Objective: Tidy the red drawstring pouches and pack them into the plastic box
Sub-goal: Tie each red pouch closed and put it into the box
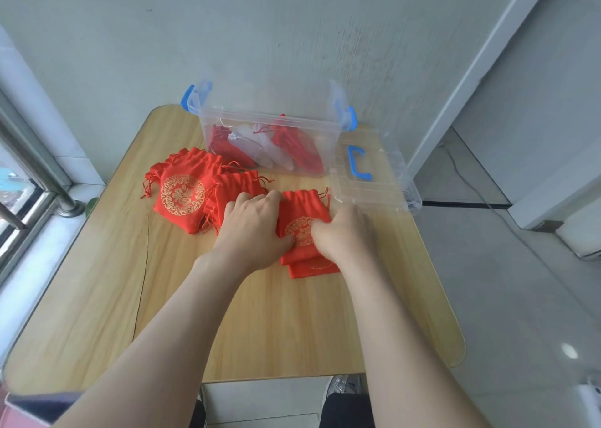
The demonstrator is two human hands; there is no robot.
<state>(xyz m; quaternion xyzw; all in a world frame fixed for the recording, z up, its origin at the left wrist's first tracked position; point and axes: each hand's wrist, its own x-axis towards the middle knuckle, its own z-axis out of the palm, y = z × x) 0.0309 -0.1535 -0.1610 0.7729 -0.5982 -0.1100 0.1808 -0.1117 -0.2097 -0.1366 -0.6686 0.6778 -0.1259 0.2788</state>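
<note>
Stack of red pouches at bench centre, held between both hands. Left hand at its 9 o'clock edge, fingers curled onto the top corner, thumb on the gold print. Right hand at 3 o'clock, fingers bent over that edge, gripping the stack. Loose pile of pouches at 10 o'clock, partly behind the left hand. Clear plastic box at 12 o'clock, open, red and white pouches inside; lid lying flat at 2 o'clock
</note>
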